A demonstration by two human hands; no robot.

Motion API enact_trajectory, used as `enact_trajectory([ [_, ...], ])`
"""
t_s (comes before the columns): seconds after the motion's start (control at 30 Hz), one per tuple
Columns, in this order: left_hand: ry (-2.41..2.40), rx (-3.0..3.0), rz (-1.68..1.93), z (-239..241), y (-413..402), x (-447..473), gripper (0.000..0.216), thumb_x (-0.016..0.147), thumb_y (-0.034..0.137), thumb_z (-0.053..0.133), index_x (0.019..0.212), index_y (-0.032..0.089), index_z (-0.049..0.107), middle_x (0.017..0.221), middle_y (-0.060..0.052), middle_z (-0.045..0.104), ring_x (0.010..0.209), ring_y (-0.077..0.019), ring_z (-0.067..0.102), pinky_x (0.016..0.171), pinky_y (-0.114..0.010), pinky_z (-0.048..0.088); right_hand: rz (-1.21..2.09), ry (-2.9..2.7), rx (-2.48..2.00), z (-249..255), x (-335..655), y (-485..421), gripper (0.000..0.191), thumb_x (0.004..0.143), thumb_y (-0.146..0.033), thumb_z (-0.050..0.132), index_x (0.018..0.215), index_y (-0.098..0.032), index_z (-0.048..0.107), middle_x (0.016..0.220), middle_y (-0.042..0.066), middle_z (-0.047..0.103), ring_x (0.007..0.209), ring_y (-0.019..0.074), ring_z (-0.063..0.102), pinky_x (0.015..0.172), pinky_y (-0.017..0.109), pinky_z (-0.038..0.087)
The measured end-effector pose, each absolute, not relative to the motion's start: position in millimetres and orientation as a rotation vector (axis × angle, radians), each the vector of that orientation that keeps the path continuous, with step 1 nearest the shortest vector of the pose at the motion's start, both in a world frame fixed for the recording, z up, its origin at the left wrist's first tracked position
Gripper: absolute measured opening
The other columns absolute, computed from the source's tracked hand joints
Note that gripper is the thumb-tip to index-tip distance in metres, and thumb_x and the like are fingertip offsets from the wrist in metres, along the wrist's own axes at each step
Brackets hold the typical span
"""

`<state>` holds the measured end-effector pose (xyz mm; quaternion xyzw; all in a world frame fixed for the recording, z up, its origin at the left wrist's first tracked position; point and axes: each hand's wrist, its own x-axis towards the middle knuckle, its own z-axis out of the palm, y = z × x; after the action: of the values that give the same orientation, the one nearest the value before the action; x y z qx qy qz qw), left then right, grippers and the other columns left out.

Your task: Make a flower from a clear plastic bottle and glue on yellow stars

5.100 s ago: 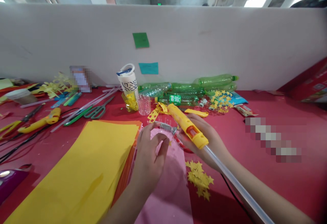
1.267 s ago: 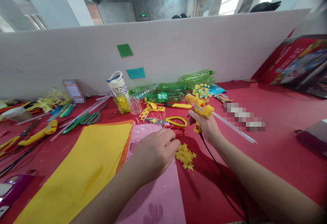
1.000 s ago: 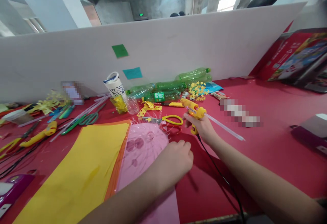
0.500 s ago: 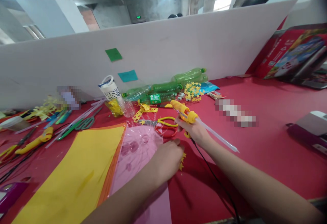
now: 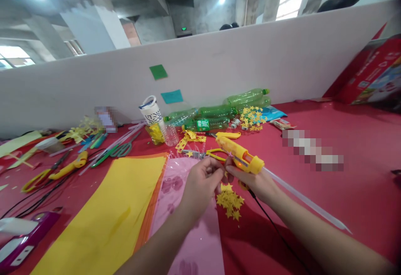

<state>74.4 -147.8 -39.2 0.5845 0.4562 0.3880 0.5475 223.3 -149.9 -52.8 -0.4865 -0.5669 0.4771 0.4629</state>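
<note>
My right hand (image 5: 255, 183) grips a yellow glue gun (image 5: 239, 158) with a clear glue stick (image 5: 307, 202) trailing out of its back and a black cord (image 5: 275, 233) running down toward me. My left hand (image 5: 200, 187) is pinched at the gun's nozzle, fingertips together on something too small to make out. Below both hands a small pile of yellow paper stars (image 5: 230, 199) lies on the red table (image 5: 344, 208). A clear film sheet lies over pink paper (image 5: 191, 229) under my left hand.
Yellow paper sheets (image 5: 103, 216) lie at the left. Yellow-handled scissors (image 5: 209, 154), green plastic bottles (image 5: 219, 112), a white tumbler (image 5: 153, 114), more stars (image 5: 252, 118), straws and cutters (image 5: 65, 168) crowd the back. A white partition (image 5: 219, 66) stands behind; a red box (image 5: 372, 74) sits at the right.
My left hand went down onto the star pile, then rose to the glue gun's nozzle with fingers pinched. My right hand brought the gun nearer and lower. The camera swung right.
</note>
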Motion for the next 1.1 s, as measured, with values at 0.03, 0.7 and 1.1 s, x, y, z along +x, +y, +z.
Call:
enact_trajectory([
  [0.03, 1.079, 1.369, 0.915, -38.3, -147.4, 73.0, 0.007, 0.078, 0.025, 0.054, 0.075, 0.019, 0.053, 0.05, 0.007, 0.052, 0.038, -0.0059, 0.042, 0.037, -0.017, 0.031, 1.17, -1.392, -1.214, -52.2, 222.5, -150.1, 0.018, 0.072, -0.035, 0.058, 0.064, -0.02, 0.053, 0.051, -0.004, 0.053, 0.037, 0.006, 0.036, 0.036, 0.02, 0.025],
  [0.7, 1.071, 1.343, 0.913, -38.7, -154.5, 69.5, 0.004, 0.077, 0.021, 0.054, 0.074, 0.019, 0.055, 0.055, 0.005, 0.055, 0.039, -0.005, 0.042, 0.036, -0.016, 0.031, 1.128, -1.391, -1.272, -41.1, 215.2, -160.4, 0.012, 0.07, -0.031, 0.055, 0.066, -0.02, 0.052, 0.052, -0.004, 0.05, 0.041, 0.0072, 0.034, 0.038, 0.021, 0.025],
  [1.1, 1.259, 1.516, 1.266, -25.1, -142.9, 30.8, 0.014, 0.082, 0.033, 0.057, 0.082, 0.019, 0.058, 0.065, 0.003, 0.058, 0.048, -0.0072, 0.044, 0.043, -0.018, 0.036, 1.15, -1.451, -1.088, -54.5, 223.5, -170.7, 0.03, 0.081, -0.05, 0.052, 0.081, -0.02, 0.055, 0.056, -0.003, 0.048, 0.048, 0.0114, 0.044, 0.044, 0.024, 0.036],
])
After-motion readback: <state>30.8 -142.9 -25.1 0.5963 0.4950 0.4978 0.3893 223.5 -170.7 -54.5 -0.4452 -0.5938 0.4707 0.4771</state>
